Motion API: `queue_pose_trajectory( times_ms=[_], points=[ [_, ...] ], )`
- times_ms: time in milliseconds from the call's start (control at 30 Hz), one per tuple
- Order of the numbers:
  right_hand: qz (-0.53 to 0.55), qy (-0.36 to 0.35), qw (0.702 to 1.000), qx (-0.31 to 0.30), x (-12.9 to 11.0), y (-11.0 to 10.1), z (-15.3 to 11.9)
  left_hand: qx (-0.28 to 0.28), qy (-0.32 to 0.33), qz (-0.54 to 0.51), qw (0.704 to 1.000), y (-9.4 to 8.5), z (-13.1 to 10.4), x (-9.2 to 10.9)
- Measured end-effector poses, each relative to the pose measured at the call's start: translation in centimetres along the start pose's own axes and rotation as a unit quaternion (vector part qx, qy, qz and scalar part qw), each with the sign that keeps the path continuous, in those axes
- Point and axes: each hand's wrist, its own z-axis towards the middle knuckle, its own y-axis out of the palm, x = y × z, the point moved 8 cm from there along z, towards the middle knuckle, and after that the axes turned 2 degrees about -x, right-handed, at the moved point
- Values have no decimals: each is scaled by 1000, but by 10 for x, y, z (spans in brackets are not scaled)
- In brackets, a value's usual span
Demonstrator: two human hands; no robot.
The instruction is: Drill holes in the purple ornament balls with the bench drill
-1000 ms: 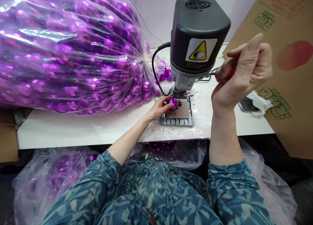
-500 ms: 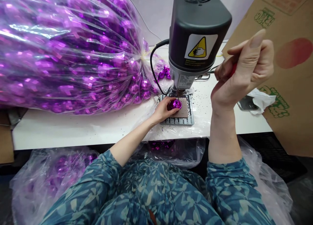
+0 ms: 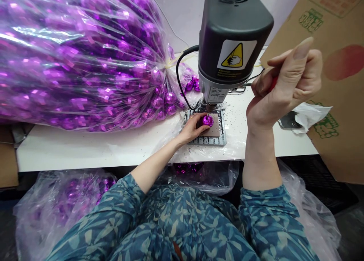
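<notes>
Between the thumb and fingers of my left hand (image 3: 191,129) is a small shiny purple mirror ball (image 3: 208,120). It rests on a brown board (image 3: 214,130) that lies on the slotted metal base (image 3: 223,140) of a bench drill press (image 3: 233,37). The drill's lower end sits just above the ball; whether the bit touches it I cannot tell. My right hand (image 3: 286,77) is raised at the machine's right side, its fingers curled round the red knob (image 3: 273,84) of the feed lever. Most of that knob is hidden by my fingers.
A big clear bag of purple mirror balls (image 3: 85,64) fills the left of the white table (image 3: 71,147). Dark chips lie around the base. At right are a phone (image 3: 288,121), crumpled tissue (image 3: 313,117) and a cardboard box (image 3: 341,113). Plastic bags (image 3: 65,200) hang below the table edge.
The whole view has shifted slightly. Both hands keep their grips, the left on the mirror ball and the right on the lever knob, with hardly any visible movement.
</notes>
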Motion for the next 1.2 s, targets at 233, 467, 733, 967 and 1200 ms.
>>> queue_pose_trajectory(
  times_ms=[233, 467, 733, 967, 1200],
  points=[
    [32, -70, 997, 22, -5, -10, -17, -3, -17, -15, 1000, 1, 0, -2],
    [1, -80, 996, 28, -3, -15, -27, 0, -19, -17, 1000, 1, -1, -3],
    [-6, -93, 994, 53, 2, -24, -38, 8, -34, -45, 998, 0, -2, -4],
    [11, -119, 992, 37, 9, -30, -44, 8, -35, -59, 998, 1, -3, -4],
    [9, -189, 982, -3, 11, -32, -53, 13, -47, -77, 996, 1, -3, -5]
  ],
)
